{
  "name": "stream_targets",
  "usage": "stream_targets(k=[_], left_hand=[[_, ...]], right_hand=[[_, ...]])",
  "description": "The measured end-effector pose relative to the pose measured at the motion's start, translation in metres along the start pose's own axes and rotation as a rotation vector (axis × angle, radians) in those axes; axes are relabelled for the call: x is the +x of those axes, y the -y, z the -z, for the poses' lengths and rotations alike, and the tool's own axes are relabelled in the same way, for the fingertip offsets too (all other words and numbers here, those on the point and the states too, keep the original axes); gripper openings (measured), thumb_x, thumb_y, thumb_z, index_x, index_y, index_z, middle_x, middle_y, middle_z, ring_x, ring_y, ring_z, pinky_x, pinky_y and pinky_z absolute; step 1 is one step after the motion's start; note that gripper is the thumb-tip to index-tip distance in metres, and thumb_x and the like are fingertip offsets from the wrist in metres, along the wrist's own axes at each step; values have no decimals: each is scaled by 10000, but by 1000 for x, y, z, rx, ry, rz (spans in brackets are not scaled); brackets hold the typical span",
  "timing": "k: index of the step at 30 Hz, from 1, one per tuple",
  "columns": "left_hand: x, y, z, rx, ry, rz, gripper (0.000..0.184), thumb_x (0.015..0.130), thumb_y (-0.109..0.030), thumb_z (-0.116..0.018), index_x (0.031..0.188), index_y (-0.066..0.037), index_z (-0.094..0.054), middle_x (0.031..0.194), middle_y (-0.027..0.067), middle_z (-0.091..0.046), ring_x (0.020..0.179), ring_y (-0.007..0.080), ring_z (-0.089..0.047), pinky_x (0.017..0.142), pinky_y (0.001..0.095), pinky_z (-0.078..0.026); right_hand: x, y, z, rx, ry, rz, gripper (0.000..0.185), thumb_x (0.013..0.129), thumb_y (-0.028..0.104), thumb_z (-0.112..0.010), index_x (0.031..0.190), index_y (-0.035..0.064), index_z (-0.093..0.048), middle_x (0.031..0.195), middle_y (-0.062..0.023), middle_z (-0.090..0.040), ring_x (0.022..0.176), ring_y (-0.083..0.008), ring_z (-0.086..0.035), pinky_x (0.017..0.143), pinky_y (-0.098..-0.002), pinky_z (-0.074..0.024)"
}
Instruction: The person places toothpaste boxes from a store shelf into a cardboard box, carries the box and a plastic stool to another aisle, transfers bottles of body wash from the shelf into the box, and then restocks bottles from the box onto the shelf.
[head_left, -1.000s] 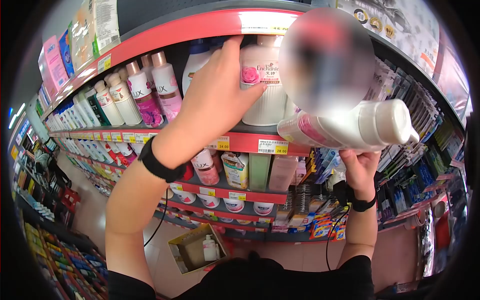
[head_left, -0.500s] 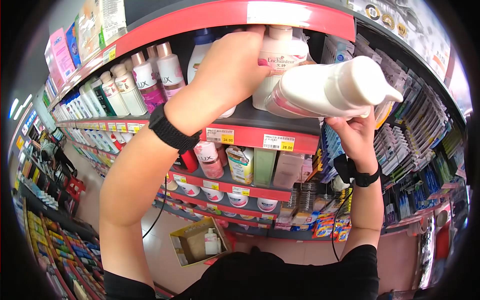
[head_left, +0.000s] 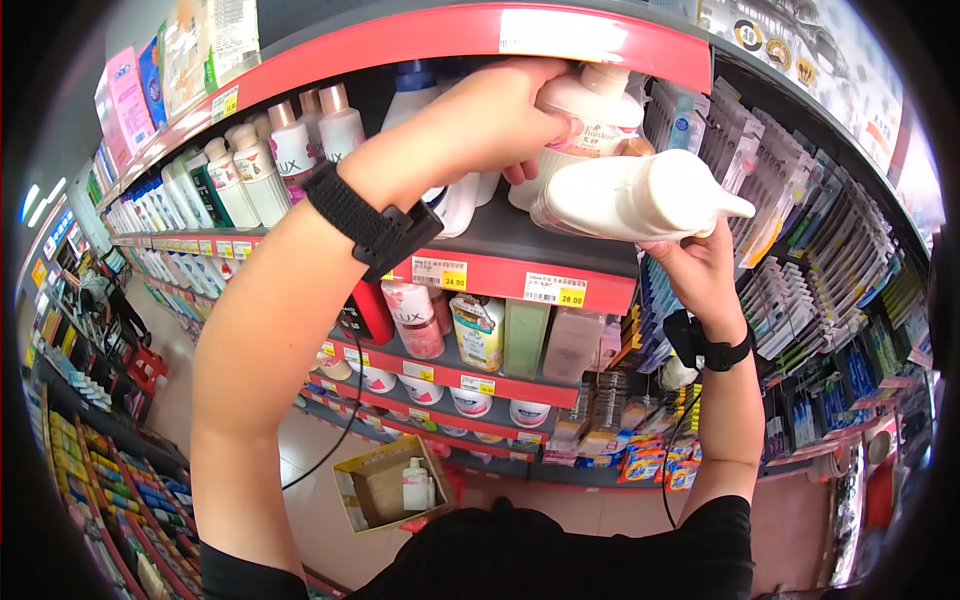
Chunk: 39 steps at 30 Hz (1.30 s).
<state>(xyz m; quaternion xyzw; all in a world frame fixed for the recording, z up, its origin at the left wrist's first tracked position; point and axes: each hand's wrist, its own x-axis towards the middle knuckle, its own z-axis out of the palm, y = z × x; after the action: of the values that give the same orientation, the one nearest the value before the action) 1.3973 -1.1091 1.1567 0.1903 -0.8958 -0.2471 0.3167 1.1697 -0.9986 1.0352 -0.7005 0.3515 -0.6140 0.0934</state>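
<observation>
On the upper shelf stands a white Enchanteur lotion bottle point(head_left: 592, 112), leaning slightly right under the red shelf edge above. My left hand point(head_left: 530, 115) is closed around its left side near the shoulder; some of the fingers are hidden. In front of it, a second white pump bottle point(head_left: 625, 195) is tilted almost flat, its pump head pointing right. My right hand point(head_left: 697, 272) grips this one from below, near the pump end, with part of the fingers behind it. A blue-capped white bottle point(head_left: 412, 95) stands behind my left forearm.
LUX bottles point(head_left: 290, 145) line the shelf to the left. Below the red price rail point(head_left: 500, 282) are more bottles and tubs. Hanging toothbrush packs point(head_left: 790, 240) fill the right side. On the floor, a yellow-edged cardboard box point(head_left: 365, 480) holds a white pump bottle point(head_left: 417, 487).
The bottle in my left hand has shifted right and leans more. My right hand has brought its tilted bottle a little to the left and down.
</observation>
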Motion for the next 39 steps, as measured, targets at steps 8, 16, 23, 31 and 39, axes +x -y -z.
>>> stream_targets(k=[8,16,23,31,39], left_hand=[[8,-1,-4,-38,63,99,531,930,-199,-620,1406,-42,-447,1053,87,-650,749,129,-623,629,265,-540],[0,-8,-10,-33,16,24,653,884,-202,-702,1445,-23,-419,995,77,-675,712,125,-645,636,255,-538],[-7,7,-15,-125,63,-117,649,860,-128,-712,1436,-55,-423,1006,88,-656,738,114,-625,614,258,-526],[-6,-5,-25,-58,-54,25,595,901,-163,-690,1415,-51,-412,1040,74,-661,807,124,-648,643,240,-525],[32,-7,-18,54,53,5,473,939,-165,-622,1355,-62,-421,965,83,-618,741,107,-585,630,250,-499]], right_hand=[[-6,0,0,17,22,-19,508,838,67,-749,1288,-4,-523,1257,-100,-607,1151,-174,-566,971,-320,-444],[-5,-1,6,-22,77,276,390,856,59,-703,1212,16,-550,1318,-204,-572,1201,-289,-568,979,-378,-471],[-16,7,9,-172,49,342,349,834,40,-695,1167,7,-595,1275,-202,-612,1178,-316,-592,986,-390,-467],[-18,5,14,-202,7,374,332,839,27,-672,1165,8,-608,1256,-194,-628,1148,-327,-607,989,-395,-464],[-10,-20,22,-73,10,338,329,848,2,-636,1176,1,-600,1290,-185,-595,1181,-297,-581,979,-374,-469]])
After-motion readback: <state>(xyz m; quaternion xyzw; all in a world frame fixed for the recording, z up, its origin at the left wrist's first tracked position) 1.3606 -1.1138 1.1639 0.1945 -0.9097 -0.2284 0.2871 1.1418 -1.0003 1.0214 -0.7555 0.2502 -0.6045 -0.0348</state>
